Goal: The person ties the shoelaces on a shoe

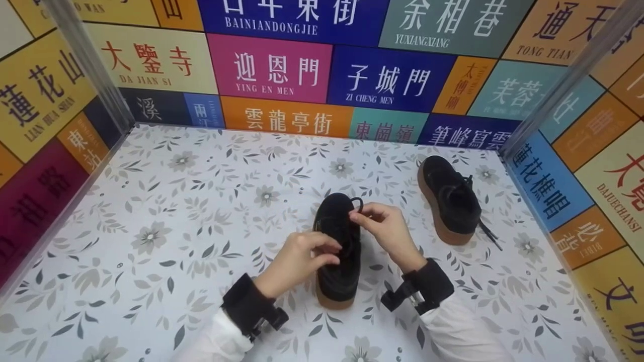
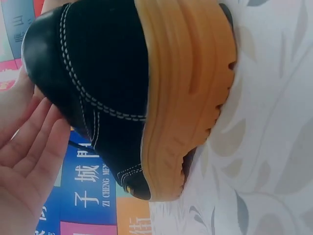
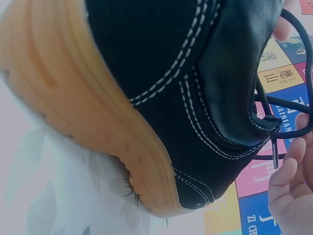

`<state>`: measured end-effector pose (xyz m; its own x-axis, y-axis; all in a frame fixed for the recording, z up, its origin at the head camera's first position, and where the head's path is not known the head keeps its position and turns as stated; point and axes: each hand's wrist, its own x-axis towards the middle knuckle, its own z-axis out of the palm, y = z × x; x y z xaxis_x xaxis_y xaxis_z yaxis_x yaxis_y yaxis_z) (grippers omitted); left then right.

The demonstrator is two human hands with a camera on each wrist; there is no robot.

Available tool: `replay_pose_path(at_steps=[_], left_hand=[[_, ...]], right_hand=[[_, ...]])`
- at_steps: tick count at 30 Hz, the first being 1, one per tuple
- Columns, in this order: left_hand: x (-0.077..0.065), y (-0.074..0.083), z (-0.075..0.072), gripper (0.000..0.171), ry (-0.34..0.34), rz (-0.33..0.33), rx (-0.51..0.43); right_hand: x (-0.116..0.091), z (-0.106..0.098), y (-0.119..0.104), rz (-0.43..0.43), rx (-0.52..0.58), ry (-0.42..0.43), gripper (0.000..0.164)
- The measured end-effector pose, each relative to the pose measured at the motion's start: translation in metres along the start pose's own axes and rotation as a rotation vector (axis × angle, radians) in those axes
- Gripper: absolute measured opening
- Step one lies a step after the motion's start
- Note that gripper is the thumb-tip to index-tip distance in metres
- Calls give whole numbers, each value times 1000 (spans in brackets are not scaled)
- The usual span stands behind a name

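A black shoe (image 1: 336,281) with a tan sole and white stitching stands on the patterned surface, toe pointing away from me. My right hand (image 1: 390,229) pinches a black shoelace (image 1: 358,202) beside the toe end, and the lace arcs upward from the fingertips. In the right wrist view the lace (image 3: 309,63) makes a wide loop over the shoe's opening. My left hand (image 1: 302,256) is at the shoe's left side, thumb and fingers over the opening near the laces. Its fingertips are partly hidden behind the collar in the left wrist view; whether they hold lace I cannot tell.
A second black shoe (image 1: 450,201) with a tan sole stands at the right, its lace ends (image 1: 489,234) trailing onto the surface. The floral surface (image 1: 201,201) is bounded by colourful panels (image 1: 271,70) with lettering at the back and both sides.
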<state>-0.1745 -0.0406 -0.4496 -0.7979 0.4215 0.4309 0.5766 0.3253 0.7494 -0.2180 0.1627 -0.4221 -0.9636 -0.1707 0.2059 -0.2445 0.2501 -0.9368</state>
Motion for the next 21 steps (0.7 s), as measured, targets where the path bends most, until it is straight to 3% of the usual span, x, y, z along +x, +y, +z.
replay_pose_path(at_steps=[5,9,15,21], left_hand=[[14,-8,-8,12,47,-59,-24],[34,-12,-11,11,66,-195,-70],[63,-17,-7,16,-57,-444,-203],[77,-25,-3,16,-157,-549,-275]], right_hand=[[-2,1,-8,-3,-1,-4,13],[-1,1,-7,-9,12,-7,14],[-1,1,-8,-14,20,-12,14],[0,2,-8,-27,25,-22,13]])
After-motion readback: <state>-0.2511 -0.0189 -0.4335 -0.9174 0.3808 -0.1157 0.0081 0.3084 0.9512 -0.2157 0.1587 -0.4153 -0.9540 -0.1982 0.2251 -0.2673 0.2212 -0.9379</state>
